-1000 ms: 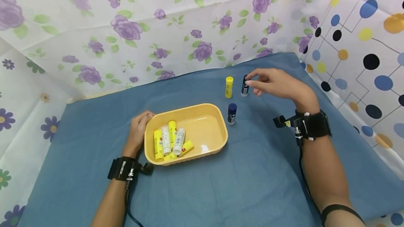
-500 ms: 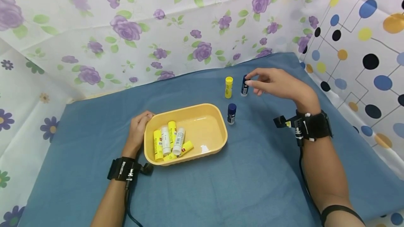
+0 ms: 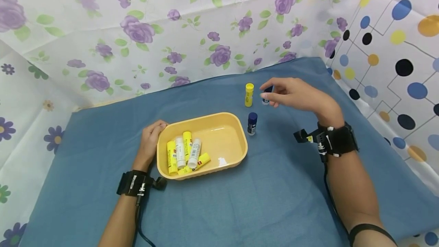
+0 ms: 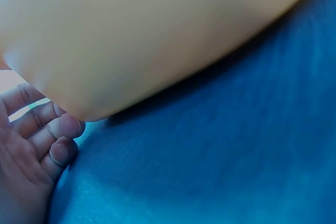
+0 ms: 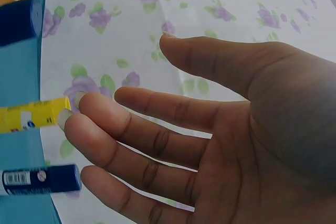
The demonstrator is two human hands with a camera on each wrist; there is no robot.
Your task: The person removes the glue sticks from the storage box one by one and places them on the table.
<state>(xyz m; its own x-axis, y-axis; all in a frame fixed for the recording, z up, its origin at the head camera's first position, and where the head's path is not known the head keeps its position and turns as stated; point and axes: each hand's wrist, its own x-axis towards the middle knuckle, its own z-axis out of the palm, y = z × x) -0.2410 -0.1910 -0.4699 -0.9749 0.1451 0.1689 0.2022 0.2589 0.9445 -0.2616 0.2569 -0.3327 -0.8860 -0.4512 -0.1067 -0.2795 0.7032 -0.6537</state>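
The blue glue stick (image 5: 42, 179) stands upright, long axis vertical, just beyond the fingertips of the right hand (image 3: 295, 93); that hand, the nearer, is empty with fingers parted; the left hand (image 3: 149, 140), well apart, rests loosely bent fingers against the tray (image 3: 226, 140).

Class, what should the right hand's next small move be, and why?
Perhaps lift the right hand straight up: its fingers are parted and hold nothing, while a yellow stick and a navy stick stand close by, so moving sideways might topple one.
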